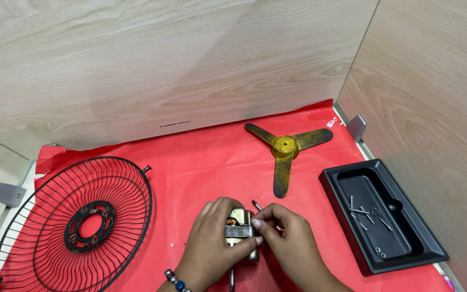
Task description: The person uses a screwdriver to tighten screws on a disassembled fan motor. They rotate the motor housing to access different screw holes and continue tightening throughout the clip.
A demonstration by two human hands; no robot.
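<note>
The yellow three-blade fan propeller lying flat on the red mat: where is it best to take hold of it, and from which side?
Probably grip the yellow three-blade fan propeller at its round raised hub, coming from straight above. It lies flat on the red mat, so the thin blades offer little edge, while the hub stands higher and sits at the centre, which should keep it balanced.

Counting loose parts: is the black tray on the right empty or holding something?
Holding something. Several small screws lie scattered on the floor of the black tray; the rest of it is bare.
</note>
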